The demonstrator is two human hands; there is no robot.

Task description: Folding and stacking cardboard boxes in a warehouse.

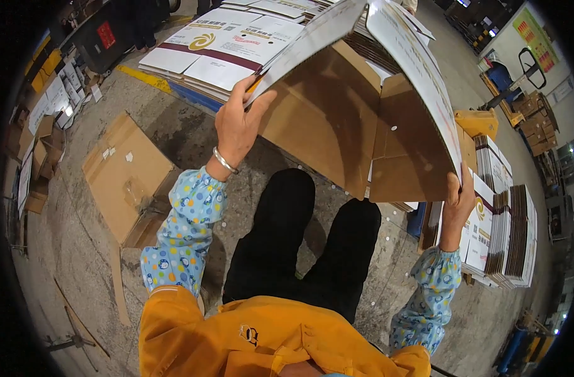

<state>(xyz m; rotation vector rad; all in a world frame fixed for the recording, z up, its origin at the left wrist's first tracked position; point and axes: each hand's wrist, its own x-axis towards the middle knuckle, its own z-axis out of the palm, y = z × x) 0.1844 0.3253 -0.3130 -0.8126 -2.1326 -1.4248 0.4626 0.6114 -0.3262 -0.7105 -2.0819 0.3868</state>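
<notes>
A large cardboard carton (324,119), brown inside and white outside, is held partly opened out in front of me, above my knees. My left hand (238,122), with a silver bangle at the wrist, is closed on its left edge. A small orange and dark item (255,83) shows by those fingers, too little of it to name. On the right, my right hand (458,204) grips the carton's lower right edge, its fingers partly hidden behind the panel.
Flat white cartons (236,41) lie stacked behind the held one. More folded cartons (513,232) stand in bundles at the right. An open brown box (126,169) sits on the floor at my left, with cardboard scraps (45,154) farther off. A yellow pallet truck (478,122) is beyond the right-hand bundles.
</notes>
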